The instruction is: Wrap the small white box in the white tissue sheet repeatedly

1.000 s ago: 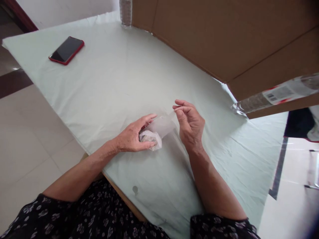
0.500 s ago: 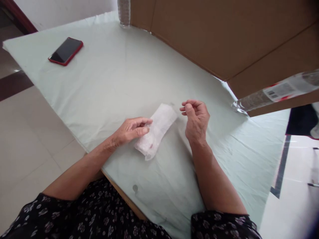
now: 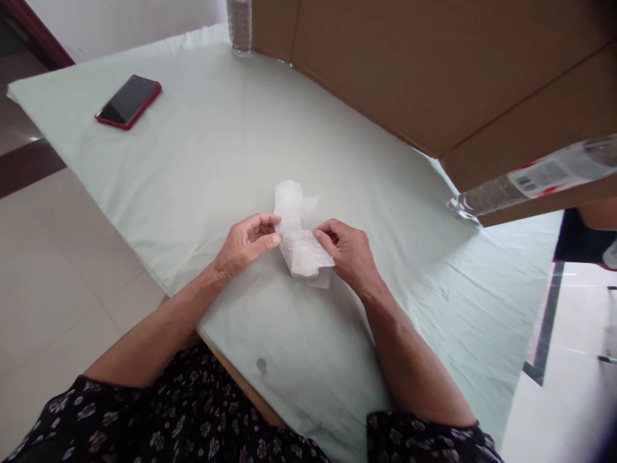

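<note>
A white bubble wrap bundle [image 3: 294,241] lies on the pale green cloth in front of me, its film partly loosened at the right side. What is inside it is hidden, though a pale end shows at the near side. My left hand [image 3: 248,244] grips the bundle's left edge between curled fingers and thumb. On the other side, my right hand [image 3: 351,256] is closed in a pinch on a loose flap of the bubble wrap.
Pale green cloth [image 3: 202,161] covers the table. A phone in a red case [image 3: 129,101] lies at the far left. A large cardboard panel [image 3: 385,71] stands at the back right, with clear plastic bottles [image 3: 535,180] against it. Part of another person shows at the right edge.
My right hand has come down and left onto the bubble wrap and pinches it. The bundle has turned more upright in view, and a flap of film now spreads to the right.
</note>
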### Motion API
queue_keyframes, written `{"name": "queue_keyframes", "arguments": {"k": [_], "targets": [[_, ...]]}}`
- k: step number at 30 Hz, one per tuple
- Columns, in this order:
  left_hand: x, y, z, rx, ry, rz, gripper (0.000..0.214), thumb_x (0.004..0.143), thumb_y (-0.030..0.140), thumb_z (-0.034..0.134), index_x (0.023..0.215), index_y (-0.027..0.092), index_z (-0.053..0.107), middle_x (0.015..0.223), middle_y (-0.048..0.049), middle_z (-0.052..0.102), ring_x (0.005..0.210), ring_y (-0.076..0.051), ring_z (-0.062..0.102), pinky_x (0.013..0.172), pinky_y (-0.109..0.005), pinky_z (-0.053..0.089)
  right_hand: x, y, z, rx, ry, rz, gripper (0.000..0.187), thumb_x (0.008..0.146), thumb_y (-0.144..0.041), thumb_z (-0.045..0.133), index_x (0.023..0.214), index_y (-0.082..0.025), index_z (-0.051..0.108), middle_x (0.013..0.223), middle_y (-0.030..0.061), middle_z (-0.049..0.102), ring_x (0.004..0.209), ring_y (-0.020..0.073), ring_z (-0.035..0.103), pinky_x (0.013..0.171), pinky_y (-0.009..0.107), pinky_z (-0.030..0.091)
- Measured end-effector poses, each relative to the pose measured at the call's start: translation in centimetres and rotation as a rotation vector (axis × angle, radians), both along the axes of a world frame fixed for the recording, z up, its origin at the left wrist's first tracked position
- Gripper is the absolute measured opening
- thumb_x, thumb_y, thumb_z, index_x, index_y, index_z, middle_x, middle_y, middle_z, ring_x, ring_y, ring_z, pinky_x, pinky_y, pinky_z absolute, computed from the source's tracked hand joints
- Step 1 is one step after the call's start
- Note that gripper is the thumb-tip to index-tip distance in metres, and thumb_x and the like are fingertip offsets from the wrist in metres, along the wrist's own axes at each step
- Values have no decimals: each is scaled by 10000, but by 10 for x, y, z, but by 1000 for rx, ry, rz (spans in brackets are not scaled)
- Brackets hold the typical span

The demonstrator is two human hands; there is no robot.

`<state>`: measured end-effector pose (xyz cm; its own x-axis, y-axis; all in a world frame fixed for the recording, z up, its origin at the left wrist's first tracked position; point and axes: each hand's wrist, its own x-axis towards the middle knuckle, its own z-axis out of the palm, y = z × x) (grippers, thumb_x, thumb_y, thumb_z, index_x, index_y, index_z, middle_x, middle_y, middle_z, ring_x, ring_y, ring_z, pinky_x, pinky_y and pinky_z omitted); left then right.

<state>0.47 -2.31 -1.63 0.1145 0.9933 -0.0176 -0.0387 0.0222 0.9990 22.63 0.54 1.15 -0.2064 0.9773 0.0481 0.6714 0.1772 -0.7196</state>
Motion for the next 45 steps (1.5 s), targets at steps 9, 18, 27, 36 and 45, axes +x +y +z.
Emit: {"name": "queue_keyframes", "arguments": {"k": [9, 18, 27, 36, 45], "targets": [[0, -2, 5, 325, 332, 136, 375, 861, 450, 657, 1100, 163, 681, 1221, -133, 633, 1008, -218, 638, 814, -345, 526, 2, -2, 3, -92, 528, -18, 216, 867, -383, 661, 744, -208, 636, 684, -19, 625, 649, 131, 567, 648, 285, 467], [-3, 0, 8, 87, 358, 172, 441, 785, 342, 678, 1190, 167, 667, 958, -49, 689, 858, -175, 641, 765, -303, 521, 9, 5, -5, -49, 551, -102, 171, 853, -348, 656, 747, -215, 633, 693, -22, 634, 631, 125, 571, 666, 297, 494], [-19, 10, -1, 239, 603, 548, 395, 791, 189, 564, 1177, 173, 646, 884, -19, 655, 777, -155, 614, 722, -297, 533, 30, 21, -18, 244, 262, -299, 193, 818, -291, 599, 993, -216, 628, 933, 39, 692, 802, 175, 626, 723, 343, 520], [-10, 1, 4, 769, 769, 145, 548, 924, 360, 580, 1431, 163, 510, 1336, -157, 657, 1279, -305, 577, 1087, -505, 464, 14, -2, 10, 108, 76, 139, 564, 843, -498, 711, 1335, -246, 597, 1177, 95, 732, 1056, 267, 678, 898, 443, 561], [-28, -4, 13, 422, 431, -52, 469, 1018, 493, 432, 1064, 152, 751, 518, 14, 580, 587, -173, 647, 641, -310, 536, 32, -3, 28, -579, 130, 849, 314, 899, -427, 691, 1115, -201, 719, 834, 12, 751, 751, 156, 688, 667, 271, 524]]}}
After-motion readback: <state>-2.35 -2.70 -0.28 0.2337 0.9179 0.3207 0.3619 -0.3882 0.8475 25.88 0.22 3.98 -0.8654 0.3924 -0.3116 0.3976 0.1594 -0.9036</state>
